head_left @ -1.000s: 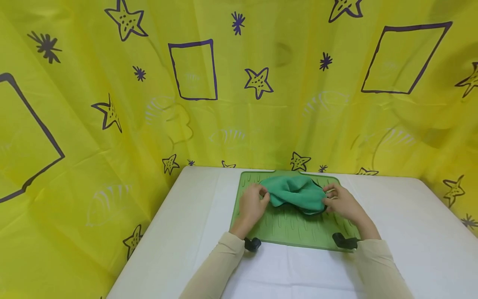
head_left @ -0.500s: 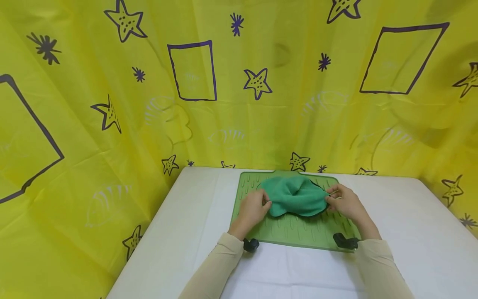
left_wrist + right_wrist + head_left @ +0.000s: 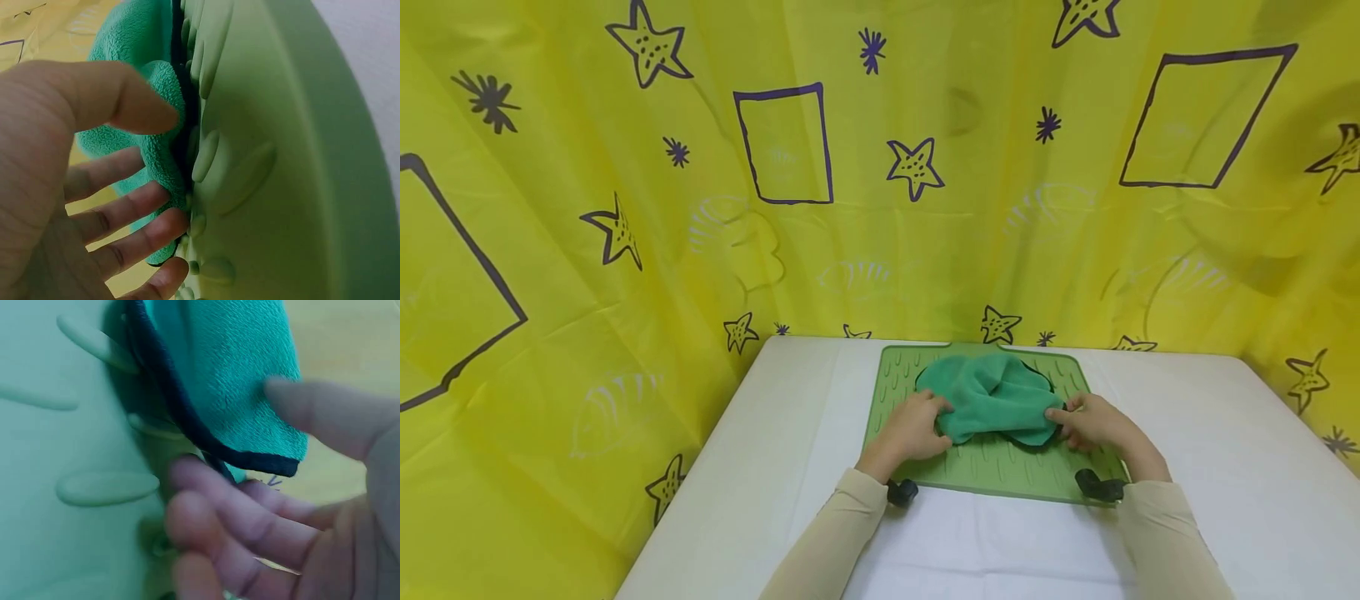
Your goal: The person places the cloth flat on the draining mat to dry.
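I've got my left hand point(image 3: 912, 431) pinching one end of the crumpled teal microfibre cloth point(image 3: 992, 397) and my right hand point(image 3: 1093, 422) pinching the other, apparently to control both ends. It's bunched on the ribbed green silicone mat point(image 3: 992, 471) near the white surface's point(image 3: 1225, 500) far edge.

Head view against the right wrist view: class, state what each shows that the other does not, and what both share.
Only the head view shows the left hand, the white table, the yellow curtain and the whole crumpled cloth. Only the right wrist view shows the cloth's dark edge binding close up, above the fingers. Both show the right hand, the green cloth and the ridged green mat.
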A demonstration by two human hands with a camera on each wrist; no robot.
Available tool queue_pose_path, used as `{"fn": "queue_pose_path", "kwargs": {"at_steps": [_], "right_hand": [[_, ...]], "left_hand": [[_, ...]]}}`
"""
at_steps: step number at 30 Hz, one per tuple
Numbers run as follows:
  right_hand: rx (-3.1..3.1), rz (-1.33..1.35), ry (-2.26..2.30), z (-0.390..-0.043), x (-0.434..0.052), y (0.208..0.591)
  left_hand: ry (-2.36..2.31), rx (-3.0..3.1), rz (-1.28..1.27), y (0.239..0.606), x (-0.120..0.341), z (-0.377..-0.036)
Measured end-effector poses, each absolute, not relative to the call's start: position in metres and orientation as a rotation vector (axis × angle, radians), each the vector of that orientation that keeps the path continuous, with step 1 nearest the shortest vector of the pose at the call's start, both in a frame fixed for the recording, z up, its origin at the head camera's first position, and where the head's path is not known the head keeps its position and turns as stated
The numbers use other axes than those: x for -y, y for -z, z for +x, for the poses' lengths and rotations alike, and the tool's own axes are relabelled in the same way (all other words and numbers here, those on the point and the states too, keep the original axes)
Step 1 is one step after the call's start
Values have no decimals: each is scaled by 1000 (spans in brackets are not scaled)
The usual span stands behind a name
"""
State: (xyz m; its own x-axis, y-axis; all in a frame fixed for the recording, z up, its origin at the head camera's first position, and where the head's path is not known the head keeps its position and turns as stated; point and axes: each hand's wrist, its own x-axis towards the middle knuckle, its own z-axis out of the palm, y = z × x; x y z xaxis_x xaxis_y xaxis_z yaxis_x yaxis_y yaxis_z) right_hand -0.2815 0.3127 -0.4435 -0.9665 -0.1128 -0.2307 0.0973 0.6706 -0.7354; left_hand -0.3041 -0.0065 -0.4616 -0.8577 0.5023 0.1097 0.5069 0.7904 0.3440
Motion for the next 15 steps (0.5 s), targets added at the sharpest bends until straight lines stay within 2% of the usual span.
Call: {"fn": "queue_pose_path", "kwargs": {"at_steps": [7,15], "right_hand": [[-2605,-215,1032,-279,-309,446],[-2601,-158,1264,-279,-308,439]], "left_hand": [[541,2973,-803,464,3,-302],[509,2839,-825,469,2,-304]]}}
